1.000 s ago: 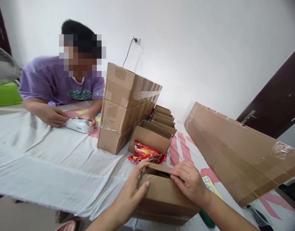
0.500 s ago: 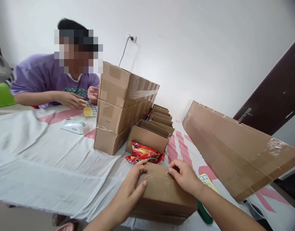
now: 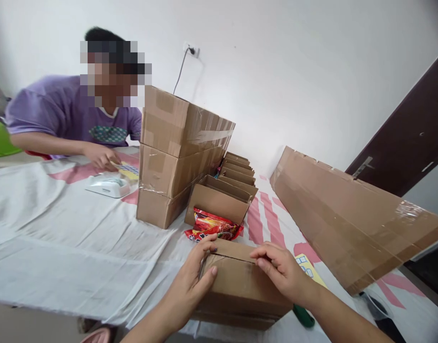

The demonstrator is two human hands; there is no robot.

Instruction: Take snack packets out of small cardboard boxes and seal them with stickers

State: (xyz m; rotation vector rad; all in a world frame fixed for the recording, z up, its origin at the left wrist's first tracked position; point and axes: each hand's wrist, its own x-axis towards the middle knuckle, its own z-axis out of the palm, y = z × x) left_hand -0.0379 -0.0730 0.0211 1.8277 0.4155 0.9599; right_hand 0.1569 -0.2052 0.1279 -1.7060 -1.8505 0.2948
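A small brown cardboard box (image 3: 240,290) stands on the table in front of me, its top flaps folded down. My left hand (image 3: 194,281) clasps the box's left top edge, thumb on top and fingers curled over the side. My right hand (image 3: 281,269) presses its bent fingers down on the right top flap. A red snack packet (image 3: 214,226) lies just behind the box.
A stack of three taped boxes (image 3: 176,157) stands mid-table, with a row of open boxes (image 3: 233,183) beside it. A long taped carton (image 3: 347,214) runs along the right. A person in a purple shirt (image 3: 65,114) sits opposite, near a white device (image 3: 108,186). A green handle (image 3: 303,317) pokes out under my right wrist.
The box's raised flap has been folded down flat under my hands. The person opposite let go of the white device and now handles a yellow card beside it.
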